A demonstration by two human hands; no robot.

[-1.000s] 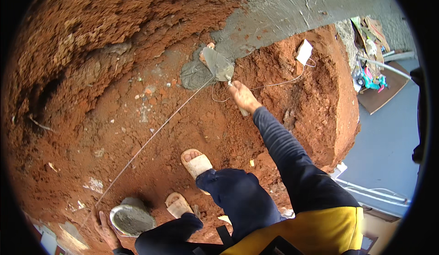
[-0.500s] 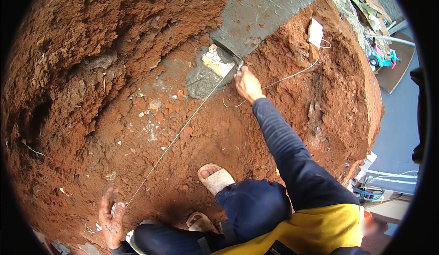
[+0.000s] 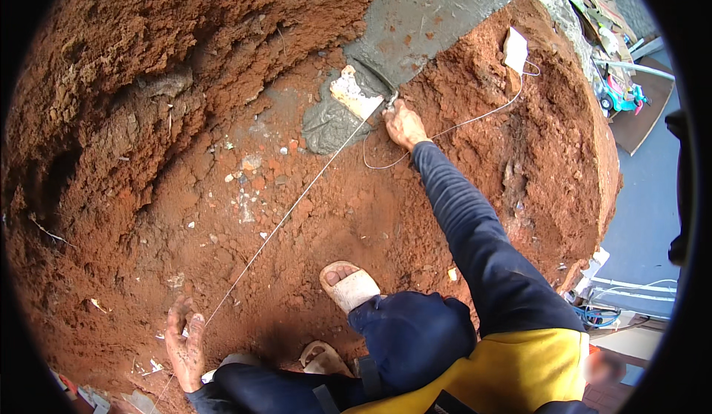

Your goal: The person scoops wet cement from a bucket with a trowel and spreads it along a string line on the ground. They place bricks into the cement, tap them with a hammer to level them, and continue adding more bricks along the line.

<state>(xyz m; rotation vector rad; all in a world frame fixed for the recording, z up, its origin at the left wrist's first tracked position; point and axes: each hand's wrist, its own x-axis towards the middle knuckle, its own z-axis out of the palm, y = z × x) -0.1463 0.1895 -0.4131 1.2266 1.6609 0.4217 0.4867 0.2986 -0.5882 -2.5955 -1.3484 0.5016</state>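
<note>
My right hand (image 3: 405,126) is closed round the handle of a trowel (image 3: 390,100). The blade stands on edge against the end of a smooth grey mortar strip (image 3: 426,21). Beside it, a pale, broken block (image 3: 354,93) sits in a patch of wet mortar (image 3: 326,128). A thin string (image 3: 285,217) runs taut from the block's near corner to my left hand (image 3: 185,346) at the lower left. The left fingers are curled, thumb towards the string, which reappears below the hand; their exact grip is partly hidden.
Rough red earth rises in a bank (image 3: 111,65) on the left. A white piece (image 3: 515,49) with loose string lies on the right-hand mound. Below the mound's edge are a toy vehicle (image 3: 621,96) and a blue coiled hose (image 3: 597,316). My sandalled foot (image 3: 350,286) stands nearby.
My right hand and the trowel have shifted slightly at the end of the mortar strip. My left hand has turned a little, staying beside the string.
</note>
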